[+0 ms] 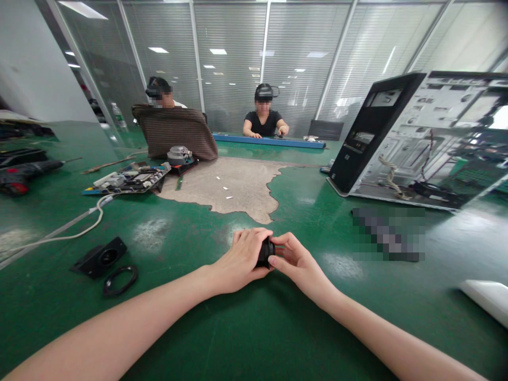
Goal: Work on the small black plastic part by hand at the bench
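Note:
Between my two hands, just above the green tabletop (pixel 254 328), is a black lens-like cylinder (pixel 265 254) with a ridged edge. My left hand (pixel 238 263) wraps over its left side, covering much of it. The fingertips of my right hand (pixel 296 259) pinch its right end, thumb in front and fingers behind. Off to the left lie a black box-shaped housing (pixel 89 263) with a round opening and a black ring (pixel 120 280), both untouched by my hands.
An open computer case (pixel 377 143) stands at right, with a blurred dark flat object (pixel 383 235) before it. Circuit boards (pixel 129 180), a white cable (pixel 91 227) and a power drill (pixel 27 172) lie left. Beyond a brown cloth-covered object (pixel 174 129), two people sit across the table.

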Tool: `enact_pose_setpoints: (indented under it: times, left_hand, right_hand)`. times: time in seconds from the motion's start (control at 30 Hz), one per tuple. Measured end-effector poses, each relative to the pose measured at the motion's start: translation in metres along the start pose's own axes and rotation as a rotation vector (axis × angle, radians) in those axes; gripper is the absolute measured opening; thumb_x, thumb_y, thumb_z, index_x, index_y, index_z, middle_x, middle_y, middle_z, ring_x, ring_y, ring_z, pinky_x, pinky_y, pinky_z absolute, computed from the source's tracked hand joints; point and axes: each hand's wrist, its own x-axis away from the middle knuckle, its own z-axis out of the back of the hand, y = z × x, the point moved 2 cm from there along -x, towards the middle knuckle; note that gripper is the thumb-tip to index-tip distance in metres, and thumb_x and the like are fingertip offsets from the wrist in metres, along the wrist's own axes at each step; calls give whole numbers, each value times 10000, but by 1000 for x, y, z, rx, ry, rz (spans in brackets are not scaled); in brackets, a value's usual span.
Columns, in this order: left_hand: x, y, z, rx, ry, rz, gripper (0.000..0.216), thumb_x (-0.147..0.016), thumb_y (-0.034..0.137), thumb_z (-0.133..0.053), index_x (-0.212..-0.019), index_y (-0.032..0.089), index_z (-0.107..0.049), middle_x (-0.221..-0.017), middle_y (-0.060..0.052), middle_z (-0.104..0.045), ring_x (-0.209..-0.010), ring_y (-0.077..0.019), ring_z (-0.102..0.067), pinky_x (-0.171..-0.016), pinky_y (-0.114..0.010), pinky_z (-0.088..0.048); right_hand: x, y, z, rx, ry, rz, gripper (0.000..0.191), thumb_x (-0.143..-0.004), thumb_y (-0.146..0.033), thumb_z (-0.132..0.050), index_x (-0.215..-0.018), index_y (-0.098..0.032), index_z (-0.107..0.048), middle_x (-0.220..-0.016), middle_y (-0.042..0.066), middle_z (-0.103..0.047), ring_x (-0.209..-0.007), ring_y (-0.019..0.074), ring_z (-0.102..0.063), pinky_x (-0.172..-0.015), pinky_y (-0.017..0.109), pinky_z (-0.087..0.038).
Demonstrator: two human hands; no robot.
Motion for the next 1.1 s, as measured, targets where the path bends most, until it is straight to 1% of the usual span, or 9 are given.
enact_pose_setpoints:
  times: [0.2,0.37,0.5,0.57,0.67,0.73,0.83,1.0,1.1]
  left_hand:
    - [0,1,1,-10,-1,2,589,-756,277,-578,-1218,181,-224,-1203,-120,-421,-1121,-242,-386,-913,-413,-293]
    - [0,1,1,4,16,2,595,-749,254,-578,-1219,191,-219,-1210,-115,-417,-1119,-239,-390,-913,-410,-291]
    - [0,1,0,12,17,3,599,-735,225,-572,-1219,201,-220,-1210,-113,-417,-1116,-244,-395,-909,-417,-293]
    - [0,0,-1,8,16,0,590,-733,219,-566,-1215,200,-226,-1194,-114,-424,-1110,-245,-399,-903,-417,-298]
    - [0,1,-1,-1,25,-5,580,-744,246,-565,-1213,195,-228,-1184,-116,-426,-1111,-245,-394,-902,-417,-300]
    - [0,1,-1,-6,26,-5,580,-747,255,-568,-1213,191,-228,-1180,-116,-426,-1112,-244,-392,-904,-414,-302]
    - [0,1,0,-10,22,-3,584,-744,244,-569,-1215,190,-227,-1180,-117,-425,-1112,-245,-391,-904,-415,-303]
    - [0,1,-1,-11,16,22,580,-728,218,-569,-1208,184,-246,-1171,-117,-432,-1100,-245,-402,-898,-416,-306]
    - [0,1,-1,-18,16,24,573,-727,214,-568,-1204,175,-253,-1169,-121,-433,-1100,-244,-403,-896,-413,-307]
  right_hand:
    - [-3,0,0,26,58,4,183,-751,-338,-582,-825,-215,-469,-839,-19,-522,-753,114,-542,-684,265,-451]
    - [-4,1,1,79,48,1,200,-768,-330,-561,-913,-211,-493,-930,12,-540,-863,143,-545,-797,316,-436]
    - [-1,0,0,41,-5,12,213,-748,-301,-593,-900,-216,-472,-904,1,-522,-835,132,-543,-730,282,-458]
    - [1,-1,-1,29,-1,24,208,-751,-297,-593,-892,-221,-461,-897,-4,-514,-831,126,-539,-705,263,-461]
    - [1,-1,-2,32,24,20,143,-788,-315,-542,-855,-218,-461,-843,-15,-508,-770,111,-535,-668,249,-459]
    - [0,-1,-2,52,56,17,140,-792,-320,-534,-855,-218,-463,-841,-15,-510,-764,113,-535,-666,253,-459]
    - [-1,0,-2,97,85,8,166,-793,-314,-530,-916,-219,-472,-908,5,-525,-823,131,-538,-716,277,-458]
    - [2,-2,-1,55,-4,28,194,-765,-282,-575,-916,-226,-468,-940,5,-512,-872,137,-535,-741,276,-459]
    - [3,-1,0,26,-1,33,183,-767,-281,-575,-894,-230,-454,-932,-3,-498,-864,125,-531,-726,262,-462]
